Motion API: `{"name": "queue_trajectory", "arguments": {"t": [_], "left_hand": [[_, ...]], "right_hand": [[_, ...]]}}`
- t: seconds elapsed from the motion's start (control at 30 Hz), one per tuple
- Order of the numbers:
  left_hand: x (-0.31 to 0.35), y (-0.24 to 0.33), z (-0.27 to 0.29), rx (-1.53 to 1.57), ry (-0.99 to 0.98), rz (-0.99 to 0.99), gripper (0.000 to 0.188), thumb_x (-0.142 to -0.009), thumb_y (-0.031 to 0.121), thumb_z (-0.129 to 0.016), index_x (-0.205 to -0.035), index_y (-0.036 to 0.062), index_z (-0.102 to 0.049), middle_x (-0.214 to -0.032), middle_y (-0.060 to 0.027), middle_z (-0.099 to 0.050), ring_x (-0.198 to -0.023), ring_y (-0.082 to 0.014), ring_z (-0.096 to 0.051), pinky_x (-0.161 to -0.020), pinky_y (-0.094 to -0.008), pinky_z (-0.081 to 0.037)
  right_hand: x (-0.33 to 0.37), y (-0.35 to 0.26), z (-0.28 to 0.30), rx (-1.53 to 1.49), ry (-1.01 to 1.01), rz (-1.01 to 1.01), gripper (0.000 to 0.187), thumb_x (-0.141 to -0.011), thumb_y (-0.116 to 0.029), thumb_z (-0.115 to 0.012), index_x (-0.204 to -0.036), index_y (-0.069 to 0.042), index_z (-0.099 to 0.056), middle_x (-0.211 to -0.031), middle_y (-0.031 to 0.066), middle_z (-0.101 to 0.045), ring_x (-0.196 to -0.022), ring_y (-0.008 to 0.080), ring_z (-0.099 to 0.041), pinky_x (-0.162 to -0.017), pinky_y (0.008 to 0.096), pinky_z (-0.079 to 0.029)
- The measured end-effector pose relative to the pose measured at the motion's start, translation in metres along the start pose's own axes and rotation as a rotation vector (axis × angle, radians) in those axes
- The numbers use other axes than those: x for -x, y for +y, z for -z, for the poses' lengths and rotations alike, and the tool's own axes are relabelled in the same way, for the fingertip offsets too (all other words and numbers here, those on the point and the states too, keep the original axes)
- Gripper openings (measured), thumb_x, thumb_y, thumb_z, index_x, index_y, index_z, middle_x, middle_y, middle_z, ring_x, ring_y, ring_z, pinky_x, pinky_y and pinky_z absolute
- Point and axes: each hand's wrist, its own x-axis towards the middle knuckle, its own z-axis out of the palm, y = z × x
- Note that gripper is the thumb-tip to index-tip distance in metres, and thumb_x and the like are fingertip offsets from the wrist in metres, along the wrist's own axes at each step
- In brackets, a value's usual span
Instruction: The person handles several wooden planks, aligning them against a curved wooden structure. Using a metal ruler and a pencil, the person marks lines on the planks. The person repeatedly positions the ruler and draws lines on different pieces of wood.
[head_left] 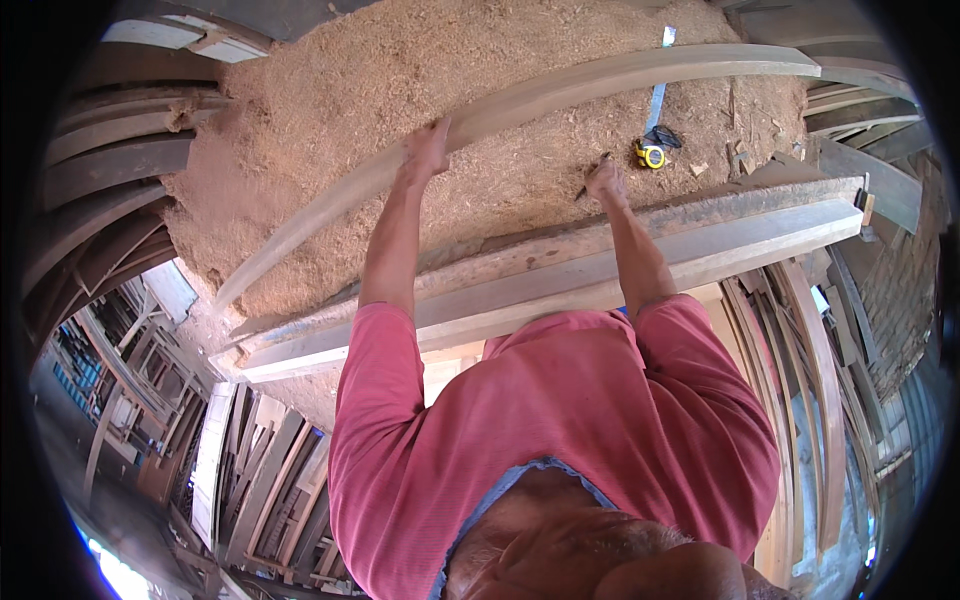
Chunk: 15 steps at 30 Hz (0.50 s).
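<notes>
As we look down, the long wooden beam [600, 83] lies across the sawdust [310, 100] beyond both hands, running from near the dark stacked boards at left to the planks at right. We see pale, grey-brown timber with plain, smooth-looking faces and a crisp edge along its length; its right end is cut off square, and it narrows toward the left in our view. It appears bowed, though we cannot tell how much of that the lens adds.

Our left hand [428, 150] rests on the beam near its middle; how tightly its fingers close, we cannot tell. Our right hand [606, 183] is curled around a thin dark tool [583, 192], apart from the beam. Beside it sits a yellow tape measure [650, 155], and a bluish strip [657, 105] passes under the beam. Nearer us lies a second beam [720, 240].
</notes>
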Motion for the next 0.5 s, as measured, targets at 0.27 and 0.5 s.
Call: {"name": "queue_trajectory", "arguments": {"t": [0.27,0.5], "left_hand": [[0.012,0.023,-0.091,-0.181,0.272,0.104,0.09,-0.091,0.014,-0.075,-0.168,0.0147,-0.029,-0.161,-0.032,-0.043,-0.144,-0.0533,-0.048,-0.116,-0.0614,-0.045],[0.052,0.035,-0.091,-0.098,0.088,0.064,0.087,-0.092,0.033,-0.075,-0.167,0.0129,-0.036,-0.17,-0.0296,-0.032,-0.155,-0.0487,-0.035,-0.127,-0.0607,-0.03]], "right_hand": [[-0.007,0.041,-0.003,-0.356,0.162,0.243,0.012,-0.089,-0.014,-0.064,-0.09,-0.008,-0.074,-0.088,0.0176,-0.074,-0.085,0.0348,-0.074,-0.074,0.0463,-0.058],[0.048,0.023,0.044,-1.176,-0.32,-0.011,0.012,-0.104,-0.009,-0.062,-0.111,-0.004,-0.07,-0.09,0.0092,-0.074,-0.076,0.0194,-0.074,-0.061,0.0344,-0.057]]}}
